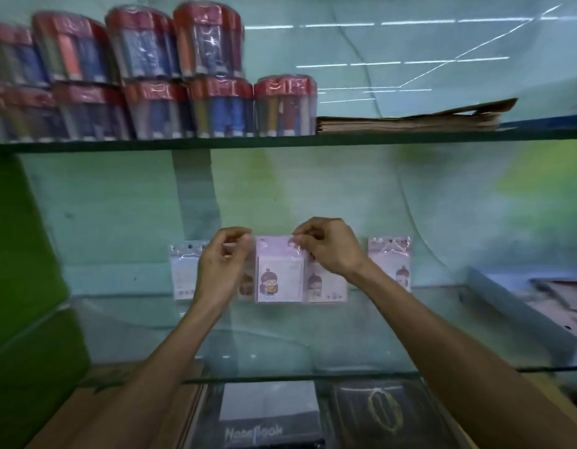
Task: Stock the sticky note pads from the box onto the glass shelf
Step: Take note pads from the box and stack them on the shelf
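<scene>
Two bare forearms reach in from the lower edge of the head view, and no sleeve, cuff, watch, bracelet or ring shows anywhere along them. The left hand (220, 265) and right hand (329, 246) are gloveless, with slim fingers and short nails as far as the soft focus lets one tell. Taking the glass shelf (280, 361) as the landmark, both wrists lie above its front edge, and the forearms widen toward the elbows below that edge, uncovered the whole way.
</scene>
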A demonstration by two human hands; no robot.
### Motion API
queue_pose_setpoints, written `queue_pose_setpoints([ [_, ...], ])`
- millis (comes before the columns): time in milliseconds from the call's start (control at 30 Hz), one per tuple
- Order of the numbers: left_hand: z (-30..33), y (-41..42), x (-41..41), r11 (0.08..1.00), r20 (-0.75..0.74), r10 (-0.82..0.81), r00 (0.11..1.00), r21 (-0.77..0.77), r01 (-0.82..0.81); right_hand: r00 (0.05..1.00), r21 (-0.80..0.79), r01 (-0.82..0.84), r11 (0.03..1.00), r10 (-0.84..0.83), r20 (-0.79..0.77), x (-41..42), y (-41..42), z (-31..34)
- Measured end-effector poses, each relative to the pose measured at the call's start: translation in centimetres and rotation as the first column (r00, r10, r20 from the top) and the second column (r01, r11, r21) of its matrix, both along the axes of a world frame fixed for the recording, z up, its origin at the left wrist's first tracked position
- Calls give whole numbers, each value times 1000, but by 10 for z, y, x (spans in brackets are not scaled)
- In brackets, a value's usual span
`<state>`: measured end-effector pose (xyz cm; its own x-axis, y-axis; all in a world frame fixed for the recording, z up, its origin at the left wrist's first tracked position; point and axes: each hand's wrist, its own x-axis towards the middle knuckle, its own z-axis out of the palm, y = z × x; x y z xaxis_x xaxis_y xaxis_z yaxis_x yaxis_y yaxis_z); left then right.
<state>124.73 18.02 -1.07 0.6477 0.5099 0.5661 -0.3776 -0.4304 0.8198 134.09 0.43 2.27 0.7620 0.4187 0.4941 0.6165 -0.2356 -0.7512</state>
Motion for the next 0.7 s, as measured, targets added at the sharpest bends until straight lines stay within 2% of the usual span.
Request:
queue_pose_setpoints([
  [100, -5, 19, -10, 997, 5, 70, 998, 17, -70, 1000, -30, 21, 999, -20, 23, -3, 26, -6],
  [233, -10, 37, -20, 998, 2, 70, 998, 3, -70, 999, -64, 40, 997, -38, 24, -4, 52, -16],
  [367, -15, 46, -27, 999, -9, 31, 999, 43, -31, 987, -98, 106, 989, -93, 129, -4, 62, -23],
  [533, -19, 48, -27, 998, -24, 11, 1000, 54, -9, 928, -189, 206, 960, -130, 350, -4, 64, -26],
  [700, -19, 34, -19, 997, -42, -52, 998, 46, 54, 884, -168, 259, 951, -163, 439, -6, 49, -21],
])
